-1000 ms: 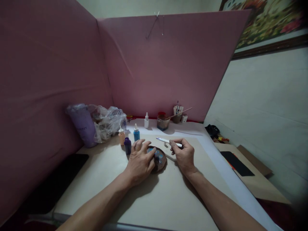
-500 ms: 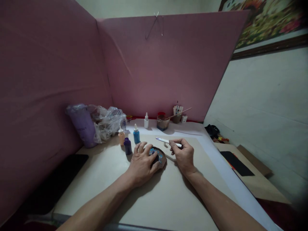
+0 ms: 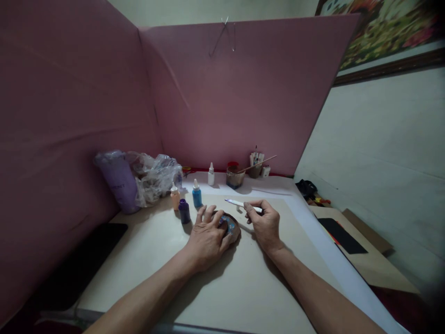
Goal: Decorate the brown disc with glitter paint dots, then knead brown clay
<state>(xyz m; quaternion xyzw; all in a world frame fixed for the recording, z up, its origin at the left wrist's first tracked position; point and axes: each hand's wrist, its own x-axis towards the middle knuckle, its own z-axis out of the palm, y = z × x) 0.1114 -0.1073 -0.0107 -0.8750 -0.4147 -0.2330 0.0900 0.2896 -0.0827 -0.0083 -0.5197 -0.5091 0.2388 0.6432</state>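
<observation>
My left hand [image 3: 207, 239] lies over a brown, rounded piece [image 3: 237, 232] with blue paint on its top, perhaps a shell. The thumb presses along its near side, and the other fingers bend across the top and hide much of it. A slim white stick [image 3: 239, 203] with a purple-stained tip is pinched in my right hand [image 3: 266, 225], just to the right. It points left, above the table and apart from the brown piece. Beyond my left fingers stand an uncapped purple paint bottle [image 3: 184, 212], a blue paint bottle [image 3: 197, 195] and a peach paint bottle [image 3: 174, 198].
Farther back stand a white bottle [image 3: 211, 176], a jar of dark liquid [image 3: 235, 179] with a brush across it, and a cup of brushes [image 3: 256, 168]. A purple tumbler [image 3: 120, 183] and crumpled plastic bag [image 3: 156, 178] sit left. Pink panels [image 3: 243, 97] enclose the table's back and left.
The fingers of my left hand have shifted slightly on the brown piece, uncovering some of the painted top. My right hand and the white stick have hardly moved.
</observation>
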